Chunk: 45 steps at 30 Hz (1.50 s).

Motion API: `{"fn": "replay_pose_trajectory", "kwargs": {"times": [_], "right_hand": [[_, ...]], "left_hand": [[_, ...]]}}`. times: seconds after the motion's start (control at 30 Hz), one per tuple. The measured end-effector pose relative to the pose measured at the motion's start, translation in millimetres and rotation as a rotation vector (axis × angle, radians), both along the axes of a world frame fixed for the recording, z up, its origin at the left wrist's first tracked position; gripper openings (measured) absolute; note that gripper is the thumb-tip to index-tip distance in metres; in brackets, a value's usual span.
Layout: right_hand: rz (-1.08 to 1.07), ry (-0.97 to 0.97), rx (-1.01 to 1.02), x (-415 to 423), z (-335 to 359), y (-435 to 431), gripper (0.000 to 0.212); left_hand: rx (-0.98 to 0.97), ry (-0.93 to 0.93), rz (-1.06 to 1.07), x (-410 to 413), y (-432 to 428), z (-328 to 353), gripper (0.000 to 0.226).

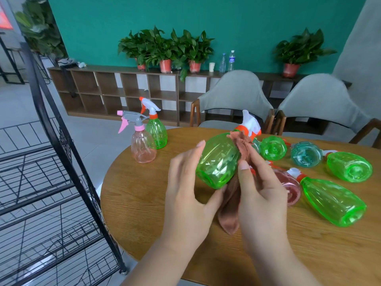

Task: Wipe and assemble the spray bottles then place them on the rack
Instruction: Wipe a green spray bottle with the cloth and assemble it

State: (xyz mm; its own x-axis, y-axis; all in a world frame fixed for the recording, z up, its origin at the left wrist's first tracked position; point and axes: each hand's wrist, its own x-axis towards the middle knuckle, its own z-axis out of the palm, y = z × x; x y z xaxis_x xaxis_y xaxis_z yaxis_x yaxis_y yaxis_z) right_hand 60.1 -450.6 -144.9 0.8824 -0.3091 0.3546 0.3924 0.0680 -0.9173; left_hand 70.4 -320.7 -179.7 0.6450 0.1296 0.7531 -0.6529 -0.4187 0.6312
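Teal wall [226,17] closes the far side of the room. A low shelf unit [115,89] runs along it, topped with potted plants [165,48] and two water bottles [231,60]. Two grey chairs [233,93] stand at the far edge of a round wooden table [144,203]. A black wire rack [51,162] stands on the floor just left of the table.

Over the middle of the table, a green bottle [216,159] is held off the wood and tilted. Its base faces the camera and its white-and-orange sprayer [250,124] points far and right. The left hand [185,182] holds the bottle by its left side, with the fingers nearly straight along the body and the thumb tucked under the base. The right hand [261,193] grips a brownish-pink cloth [231,213]. Its thumb is upright and presses the cloth against the bottle's right side, and its other fingers curl behind the fabric. The cloth runs from the bottle's neck down between the hands, and its tail hangs low. I cannot tell whether it touches the wood.

At the table's far left edge a pink bottle [143,145] with a grey-and-pink sprayer stands upright. A second green bottle [156,133] stands just behind it, capped in white and orange.

Right of the hands, five bottles lie on their sides. They are a far green bottle [273,148], a teal bottle [306,154], a right green bottle [350,167], a near green bottle [334,203] and a reddish bottle [290,188]. The reddish bottle is partly hidden behind the right hand.
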Motion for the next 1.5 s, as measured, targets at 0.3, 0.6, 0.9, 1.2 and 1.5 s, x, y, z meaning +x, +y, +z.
{"fn": "replay_pose_trajectory", "kwargs": {"times": [0.3,0.6,0.9,1.2,1.5], "right_hand": [[0.080,0.051,0.297,6,-10,4,0.033],[0.090,-0.037,0.282,2,-15,12,0.032],[-0.081,-0.106,-0.196,21,-3,-14,0.021],[-0.061,-0.331,-0.580,10,-8,-6,0.025],[0.044,-0.313,-0.654,17,0,-22,0.028]], "left_hand": [[-0.442,0.142,-0.228,-4,1,11,0.069],[-0.615,0.409,-0.409,-5,-1,18,0.067],[-0.549,0.500,-0.397,-7,2,14,0.083],[-0.551,0.532,-0.333,0,8,15,0.090],[-0.502,0.567,-0.313,-1,6,15,0.082]]}}
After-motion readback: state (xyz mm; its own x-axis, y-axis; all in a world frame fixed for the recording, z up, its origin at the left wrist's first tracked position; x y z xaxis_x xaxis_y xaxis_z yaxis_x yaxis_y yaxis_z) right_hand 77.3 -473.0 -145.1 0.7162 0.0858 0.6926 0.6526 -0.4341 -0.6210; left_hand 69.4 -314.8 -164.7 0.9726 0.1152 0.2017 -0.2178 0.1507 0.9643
